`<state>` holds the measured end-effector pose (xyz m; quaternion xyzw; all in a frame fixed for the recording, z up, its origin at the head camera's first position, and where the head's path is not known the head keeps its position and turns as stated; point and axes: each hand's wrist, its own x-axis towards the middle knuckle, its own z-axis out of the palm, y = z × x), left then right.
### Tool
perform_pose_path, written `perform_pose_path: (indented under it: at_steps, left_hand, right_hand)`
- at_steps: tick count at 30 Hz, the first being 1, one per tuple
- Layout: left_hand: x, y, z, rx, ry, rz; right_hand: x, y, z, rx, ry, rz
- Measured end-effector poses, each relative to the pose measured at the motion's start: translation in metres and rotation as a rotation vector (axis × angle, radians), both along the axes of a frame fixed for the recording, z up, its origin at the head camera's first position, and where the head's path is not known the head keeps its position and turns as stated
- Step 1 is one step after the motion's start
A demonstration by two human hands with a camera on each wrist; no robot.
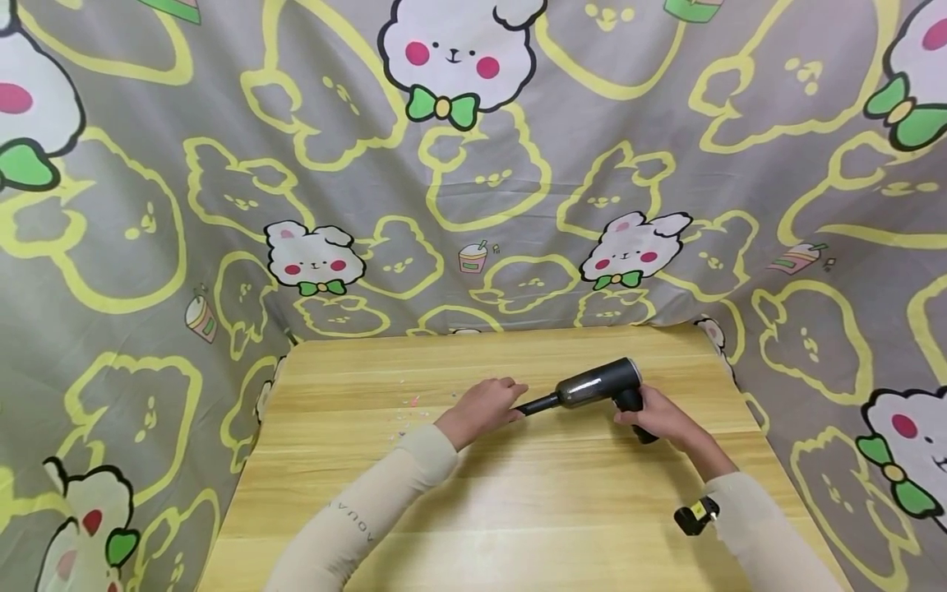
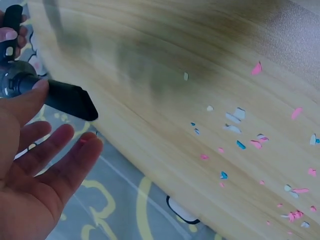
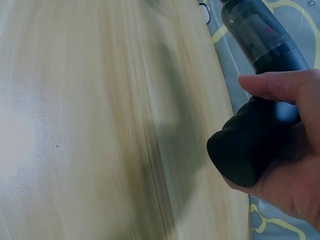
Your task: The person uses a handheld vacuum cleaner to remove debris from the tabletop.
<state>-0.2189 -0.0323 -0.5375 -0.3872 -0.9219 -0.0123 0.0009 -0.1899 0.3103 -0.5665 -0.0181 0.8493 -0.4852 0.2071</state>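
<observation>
While your right hand [image 1: 661, 415] is curled firmly round the handle of the handheld vacuum [image 1: 601, 384], hold its body level just above the table [image 1: 518, 510]. Your left hand [image 1: 481, 409] lies open, thumb resting on the nozzle [image 2: 70, 100]; steer with it lightly. Farther out, sweep slowly across the paper scraps [image 2: 250, 142], tip low.

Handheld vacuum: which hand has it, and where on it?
The right hand grips the handheld vacuum by its black handle. The left hand is at the nozzle, thumb touching it, fingers straight, not gripping.
</observation>
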Motion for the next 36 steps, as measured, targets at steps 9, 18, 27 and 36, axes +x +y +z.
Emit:
perform_pose_path:
  at_steps: [9, 18, 27, 36]
  left_hand:
    - [0.001, 0.001, -0.007, 0.046, -0.054, -0.007]
    - [0.003, 0.004, -0.012, 0.047, -0.018, -0.039]
    - [0.006, 0.003, -0.013, 0.04, -0.048, -0.016]
    - [0.006, 0.002, -0.014, 0.035, -0.066, -0.008]
  right_hand:
    - [0.003, -0.001, -0.004, -0.026, -0.01, 0.007]
    - [0.009, 0.001, -0.005, -0.074, -0.021, 0.038]
    - [0.014, 0.004, -0.005, -0.118, -0.067, 0.093]
    - [0.016, 0.007, -0.01, -0.168, -0.104, 0.119]
